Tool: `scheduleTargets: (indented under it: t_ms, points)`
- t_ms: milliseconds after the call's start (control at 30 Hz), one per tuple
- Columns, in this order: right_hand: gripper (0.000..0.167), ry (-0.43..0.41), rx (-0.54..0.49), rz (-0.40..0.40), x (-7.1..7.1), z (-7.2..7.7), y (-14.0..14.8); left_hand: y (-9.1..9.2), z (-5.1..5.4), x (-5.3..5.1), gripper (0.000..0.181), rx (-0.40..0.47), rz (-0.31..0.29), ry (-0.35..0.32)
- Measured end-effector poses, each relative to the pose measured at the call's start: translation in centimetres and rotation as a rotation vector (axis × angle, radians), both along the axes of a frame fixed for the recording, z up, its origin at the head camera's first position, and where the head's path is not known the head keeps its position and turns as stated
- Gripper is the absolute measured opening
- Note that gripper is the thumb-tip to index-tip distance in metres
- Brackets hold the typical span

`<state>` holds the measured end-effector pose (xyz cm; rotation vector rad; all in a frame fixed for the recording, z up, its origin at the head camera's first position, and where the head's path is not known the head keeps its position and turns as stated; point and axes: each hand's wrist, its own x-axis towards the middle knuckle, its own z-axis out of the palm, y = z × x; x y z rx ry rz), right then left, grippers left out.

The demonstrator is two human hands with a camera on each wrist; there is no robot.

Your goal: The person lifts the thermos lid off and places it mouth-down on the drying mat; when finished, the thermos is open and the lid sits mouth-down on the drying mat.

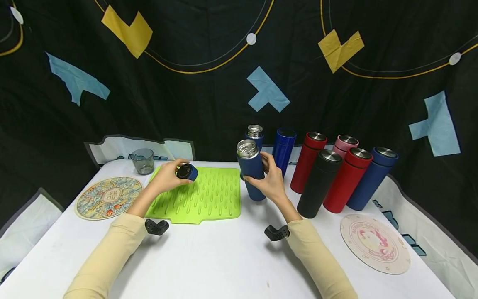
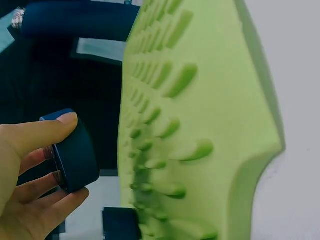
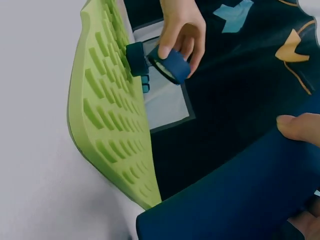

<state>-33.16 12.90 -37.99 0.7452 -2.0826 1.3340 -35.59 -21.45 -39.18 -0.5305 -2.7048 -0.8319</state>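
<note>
Across the white tabletop (image 1: 224,265), I have the left hand (image 1: 168,179) pinching a navy cap (image 1: 189,172) over the green mat (image 1: 220,199), the right hand (image 1: 271,181) curled round an uncapped navy flask (image 1: 252,167) to its right; another flask behind (image 1: 255,133) is uncapped, six (image 1: 347,182) still capped

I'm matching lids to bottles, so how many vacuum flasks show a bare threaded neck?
2. One is the navy flask in the right hand; the other is the blue flask behind it, its body partly hidden. No other bare neck shows, though one could be hidden.
</note>
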Motion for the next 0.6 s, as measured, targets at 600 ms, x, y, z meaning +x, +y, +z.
scheduleTargets:
  t_ms: [600]
  points:
    - [0.081,-0.127,-0.286,-0.114,-3.2,-2.7,-1.4,0.8,-1.9,-1.6,0.068,-0.104,0.079,-0.089]
